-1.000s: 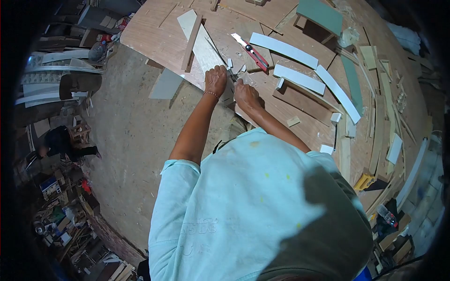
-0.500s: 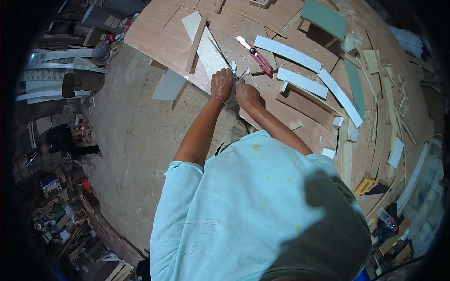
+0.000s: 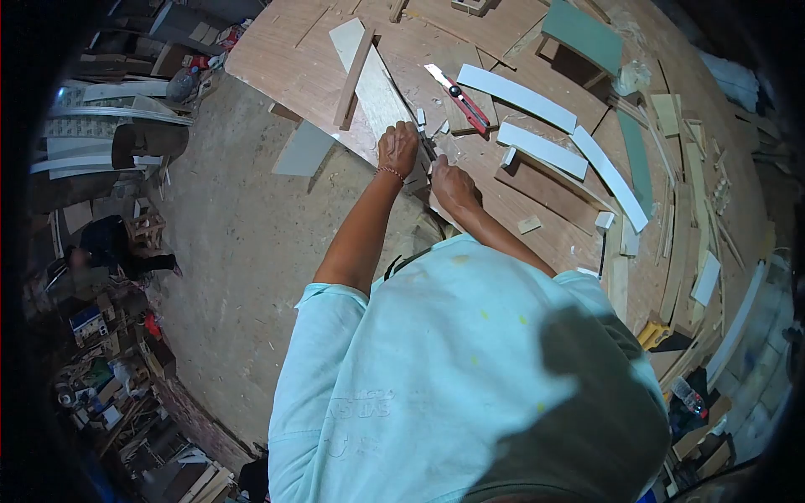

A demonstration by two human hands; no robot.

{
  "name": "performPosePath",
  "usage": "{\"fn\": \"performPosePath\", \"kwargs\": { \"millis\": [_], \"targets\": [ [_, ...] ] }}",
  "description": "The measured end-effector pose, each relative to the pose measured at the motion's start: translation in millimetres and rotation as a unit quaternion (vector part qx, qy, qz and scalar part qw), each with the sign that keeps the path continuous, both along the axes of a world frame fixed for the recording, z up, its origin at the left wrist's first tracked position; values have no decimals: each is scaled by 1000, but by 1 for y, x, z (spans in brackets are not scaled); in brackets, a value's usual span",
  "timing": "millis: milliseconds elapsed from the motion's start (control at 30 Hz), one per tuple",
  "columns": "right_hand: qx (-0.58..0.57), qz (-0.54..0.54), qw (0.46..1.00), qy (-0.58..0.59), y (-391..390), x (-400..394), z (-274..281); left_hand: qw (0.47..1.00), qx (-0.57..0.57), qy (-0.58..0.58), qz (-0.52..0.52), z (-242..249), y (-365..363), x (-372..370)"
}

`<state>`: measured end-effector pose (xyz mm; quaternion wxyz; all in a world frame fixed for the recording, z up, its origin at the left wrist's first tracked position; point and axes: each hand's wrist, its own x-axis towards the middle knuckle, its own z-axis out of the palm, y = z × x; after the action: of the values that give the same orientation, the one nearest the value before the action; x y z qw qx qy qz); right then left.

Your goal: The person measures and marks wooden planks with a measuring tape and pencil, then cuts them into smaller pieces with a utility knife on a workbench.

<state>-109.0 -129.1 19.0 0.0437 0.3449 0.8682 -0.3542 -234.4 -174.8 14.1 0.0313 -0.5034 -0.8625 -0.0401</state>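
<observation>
A pale, long board (image 3: 376, 90) slants from upper left toward centre; left hand (image 3: 397, 149) atop, fingers bunched, grip unclear; right hand (image 3: 455, 184) clenches a dark tool (image 3: 428, 147).

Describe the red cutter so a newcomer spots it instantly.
Find the big wooden worktable at the top. Beyond the right hand, between the pale board and the curved white pieces, lies the cutter, blade out, pointing up and left. Its red-and-black body sets it apart from the white and bare-wood neighbours.
</observation>
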Motion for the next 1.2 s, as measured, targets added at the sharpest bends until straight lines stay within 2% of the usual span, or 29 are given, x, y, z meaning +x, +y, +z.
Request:
{"fn": "performPosePath", "kwargs": {
  "millis": [133,267,400,600,800,1100,1200],
  "targets": [
    [-29,-37,999,11,-2,6,14,1000,10,-7,-9,-8,-1,-4],
    [18,-17,999,39,3,-1,-13,999,-36,-5,-23,-10,-1,-8],
    [84,11,995,59,3,1,-5,998,-59,10,2,-8,1,-6],
    [116,4,988,104,4,0,-12,999,-26,-21,21,-10,1,-3],
    [136,41,987,72,8,-9,-16,999,-15,-29,37,-11,1,1],
    [152,43,980,122,17,-25,-23,999,4,-34,28,-14,0,-1],
    [174,57,979,95,17,-23,-22,999,0,-28,28,-13,3,0]
  ]
}}
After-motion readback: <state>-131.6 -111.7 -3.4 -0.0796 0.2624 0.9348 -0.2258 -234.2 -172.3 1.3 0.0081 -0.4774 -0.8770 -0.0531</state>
